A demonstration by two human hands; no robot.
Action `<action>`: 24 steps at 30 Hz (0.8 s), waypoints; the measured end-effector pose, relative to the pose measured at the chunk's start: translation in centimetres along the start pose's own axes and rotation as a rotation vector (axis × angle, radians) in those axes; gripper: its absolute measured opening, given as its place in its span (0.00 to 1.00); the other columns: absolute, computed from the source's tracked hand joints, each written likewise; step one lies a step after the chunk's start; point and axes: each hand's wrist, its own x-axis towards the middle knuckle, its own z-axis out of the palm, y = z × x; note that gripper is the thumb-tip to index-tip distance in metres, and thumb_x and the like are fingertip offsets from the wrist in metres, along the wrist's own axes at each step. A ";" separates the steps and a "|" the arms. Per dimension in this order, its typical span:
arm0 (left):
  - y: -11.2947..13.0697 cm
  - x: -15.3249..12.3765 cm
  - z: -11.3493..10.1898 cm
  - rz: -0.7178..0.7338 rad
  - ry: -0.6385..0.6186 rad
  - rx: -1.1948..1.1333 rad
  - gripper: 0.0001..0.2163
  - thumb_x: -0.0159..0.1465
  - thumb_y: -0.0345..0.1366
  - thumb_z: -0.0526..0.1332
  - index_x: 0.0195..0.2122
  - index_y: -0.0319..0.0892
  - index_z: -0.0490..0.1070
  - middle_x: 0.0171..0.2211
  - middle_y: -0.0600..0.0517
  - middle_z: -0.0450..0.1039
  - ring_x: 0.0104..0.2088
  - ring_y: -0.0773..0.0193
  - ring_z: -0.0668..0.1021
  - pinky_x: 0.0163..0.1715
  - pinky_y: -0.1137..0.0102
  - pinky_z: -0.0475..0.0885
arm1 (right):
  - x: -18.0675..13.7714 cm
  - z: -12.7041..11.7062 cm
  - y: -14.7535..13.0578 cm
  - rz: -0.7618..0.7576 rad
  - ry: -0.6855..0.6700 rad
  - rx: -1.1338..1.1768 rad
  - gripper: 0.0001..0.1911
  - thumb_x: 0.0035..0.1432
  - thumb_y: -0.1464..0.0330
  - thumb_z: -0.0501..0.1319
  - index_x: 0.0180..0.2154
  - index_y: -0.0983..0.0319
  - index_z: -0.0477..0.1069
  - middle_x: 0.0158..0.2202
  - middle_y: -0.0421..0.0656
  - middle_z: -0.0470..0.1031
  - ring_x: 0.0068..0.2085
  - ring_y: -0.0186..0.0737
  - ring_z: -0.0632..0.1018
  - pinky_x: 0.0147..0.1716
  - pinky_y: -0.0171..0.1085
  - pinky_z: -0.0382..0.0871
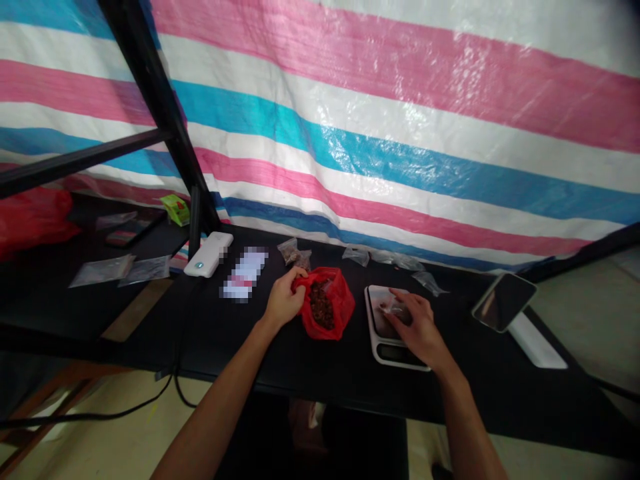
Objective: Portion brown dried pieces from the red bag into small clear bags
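Note:
My left hand (285, 300) pinches the rim of a red plastic bag (343, 303), which stands with its mouth open on the black table (340, 373). Small brown pieces (321, 308) fill the bottom of that bag; their exact kind is hard to tell. To the right of it is a white kitchen scale (371, 333) with a dark display at its near edge. Over the scale's plate, my right hand (419, 328) has its fingers closed around a small clear plastic bag (398, 309). Whether this bag rests on the plate is hard to see.
Small clear bags (356, 255) lie along the back, and some near the left (289, 251) hold brown bits. A phone (245, 273) and a white power bank (209, 255) lie left. Another phone (505, 301) leans on a stand at right. A black frame post (165, 113) rises left.

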 end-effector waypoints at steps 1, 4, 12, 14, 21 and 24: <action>0.0 0.0 0.0 0.005 0.002 0.014 0.12 0.58 0.25 0.55 0.39 0.43 0.73 0.29 0.58 0.73 0.25 0.69 0.69 0.27 0.74 0.61 | 0.5 0.0 -0.7 -0.012 0.005 0.037 0.25 0.62 0.56 0.65 0.58 0.54 0.73 0.51 0.47 0.79 0.56 0.56 0.72 0.60 0.58 0.64; -0.1 0.0 0.0 0.014 0.015 0.025 0.12 0.59 0.25 0.55 0.40 0.43 0.73 0.30 0.58 0.73 0.25 0.69 0.70 0.28 0.74 0.62 | 1.7 0.1 -4.4 -0.041 -0.021 0.197 0.23 0.66 0.58 0.62 0.60 0.54 0.71 0.55 0.47 0.77 0.54 0.50 0.76 0.57 0.50 0.69; 0.0 0.1 0.0 0.046 0.049 0.019 0.13 0.60 0.24 0.54 0.41 0.44 0.73 0.37 0.55 0.78 0.33 0.65 0.78 0.37 0.72 0.70 | 4.4 3.3 -14.3 -0.234 -0.361 0.044 0.34 0.64 0.71 0.60 0.70 0.57 0.59 0.58 0.49 0.77 0.54 0.51 0.76 0.55 0.48 0.67; -0.1 0.1 -0.1 0.049 0.075 0.014 0.14 0.59 0.23 0.54 0.42 0.44 0.72 0.39 0.53 0.79 0.38 0.63 0.79 0.41 0.70 0.71 | 4.9 4.0 -14.6 -0.265 -0.370 -0.060 0.41 0.61 0.75 0.59 0.73 0.59 0.51 0.58 0.52 0.76 0.54 0.52 0.75 0.54 0.49 0.67; 0.2 0.1 -0.2 0.057 0.111 0.007 0.15 0.59 0.23 0.55 0.43 0.45 0.72 0.40 0.52 0.79 0.41 0.61 0.80 0.45 0.67 0.72 | 5.5 4.1 -13.3 -0.293 -0.349 -0.066 0.47 0.59 0.76 0.57 0.75 0.58 0.42 0.57 0.52 0.76 0.53 0.52 0.75 0.54 0.49 0.66; 0.4 0.1 -0.1 0.060 0.104 0.009 0.14 0.59 0.23 0.55 0.43 0.45 0.72 0.40 0.53 0.78 0.41 0.60 0.80 0.46 0.67 0.72 | 5.2 4.3 -13.0 -0.269 -0.323 0.009 0.45 0.59 0.75 0.58 0.74 0.55 0.47 0.53 0.48 0.78 0.51 0.51 0.76 0.53 0.50 0.66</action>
